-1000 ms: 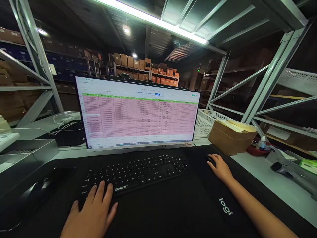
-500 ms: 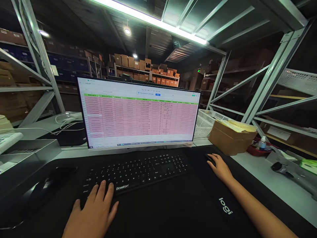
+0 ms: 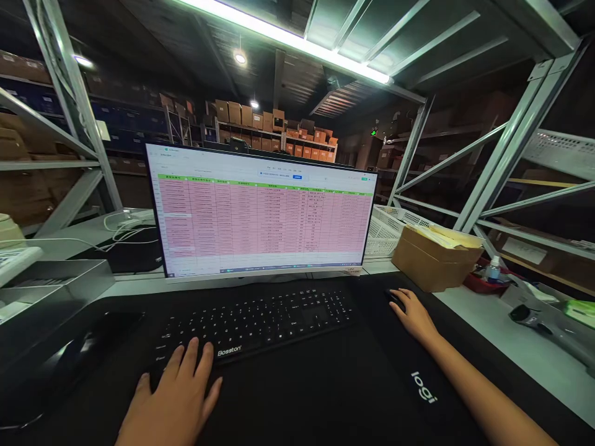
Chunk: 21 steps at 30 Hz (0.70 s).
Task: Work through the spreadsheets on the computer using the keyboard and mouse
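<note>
My left hand lies with its fingers spread over the lower left corner of a black keyboard. On the dark desk mat, my right hand rests over a black computer mouse, its fingers curved around it. Most of the mouse is hidden under the hand. Behind the keyboard stands a wide monitor with a spreadsheet of pink rows under a green header row.
Right of the monitor are a cardboard box with yellowish envelopes, white baskets, a small bottle and a barcode scanner. At left sit a grey tray and white cables. Metal racks with boxes fill the background.
</note>
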Motion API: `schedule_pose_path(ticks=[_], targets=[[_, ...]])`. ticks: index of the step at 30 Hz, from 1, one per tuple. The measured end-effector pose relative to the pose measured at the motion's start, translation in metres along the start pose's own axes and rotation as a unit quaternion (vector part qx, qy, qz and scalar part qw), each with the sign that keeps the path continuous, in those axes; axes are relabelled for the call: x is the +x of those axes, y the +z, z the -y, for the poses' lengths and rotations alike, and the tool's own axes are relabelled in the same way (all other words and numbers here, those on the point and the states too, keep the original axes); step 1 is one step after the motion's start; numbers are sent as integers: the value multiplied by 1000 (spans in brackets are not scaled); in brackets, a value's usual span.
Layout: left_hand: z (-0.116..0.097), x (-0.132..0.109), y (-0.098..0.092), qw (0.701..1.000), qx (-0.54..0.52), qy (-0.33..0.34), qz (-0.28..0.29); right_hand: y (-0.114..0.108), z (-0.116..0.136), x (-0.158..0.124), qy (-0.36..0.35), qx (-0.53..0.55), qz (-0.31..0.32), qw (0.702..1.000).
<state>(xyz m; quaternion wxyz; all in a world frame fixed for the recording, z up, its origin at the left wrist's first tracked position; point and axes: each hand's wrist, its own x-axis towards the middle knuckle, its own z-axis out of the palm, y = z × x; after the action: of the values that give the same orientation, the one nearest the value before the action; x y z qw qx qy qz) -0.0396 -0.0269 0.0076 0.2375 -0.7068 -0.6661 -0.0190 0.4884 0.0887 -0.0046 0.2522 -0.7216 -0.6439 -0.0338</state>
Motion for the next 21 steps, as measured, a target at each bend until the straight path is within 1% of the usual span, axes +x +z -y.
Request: schedule_pose_path(ticks=[8,12,17,21], targets=[[1,0,0,999,-40,-6,-9,0,1,-1,2,4,-2,1000],[2,0,4,997,-74,-5,-19,0,0,-1,0,5,-2,1000],[3,1,14,997,-69,-12,-13,1,0,-1,1,6,-1,1000],[2,1,11,999,-44,-6,-15,1,0,-1,0,3,-2,1000]])
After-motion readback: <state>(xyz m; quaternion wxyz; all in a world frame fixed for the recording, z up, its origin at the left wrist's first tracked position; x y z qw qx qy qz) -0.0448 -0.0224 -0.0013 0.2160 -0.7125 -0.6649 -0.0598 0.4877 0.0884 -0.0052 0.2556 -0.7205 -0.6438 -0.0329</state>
